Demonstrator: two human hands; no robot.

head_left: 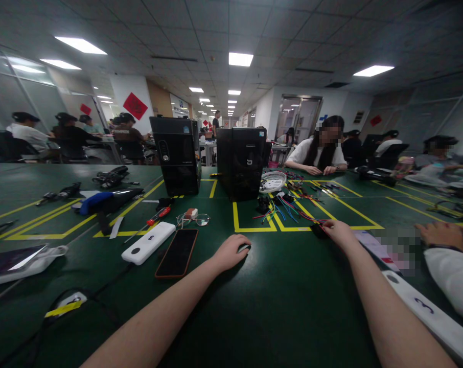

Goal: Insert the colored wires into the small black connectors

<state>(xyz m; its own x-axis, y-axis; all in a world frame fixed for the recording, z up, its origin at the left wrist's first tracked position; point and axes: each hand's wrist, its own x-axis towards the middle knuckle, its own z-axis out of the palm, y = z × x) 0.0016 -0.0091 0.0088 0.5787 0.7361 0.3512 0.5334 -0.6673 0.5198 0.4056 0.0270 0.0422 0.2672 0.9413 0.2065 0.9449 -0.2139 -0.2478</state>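
My left hand (231,252) rests on the green table (277,306) with its fingers curled over a small pale object I cannot make out. My right hand (337,232) reaches forward to the right and is closed on a small dark part at the end of a bundle of coloured wires (288,210). A black phone (178,252) lies just left of my left hand, with a white power bank (149,242) beside it. Two black computer cases (177,154) (241,161) stand upright further back.
Glasses (193,219) and a red-handled screwdriver (157,215) lie behind the phone. A white fan grille (273,181) sits by the right case. Another person's hand and white sleeve (448,245) rest at the right, near a white numbered strip (426,306). People sit at tables behind.
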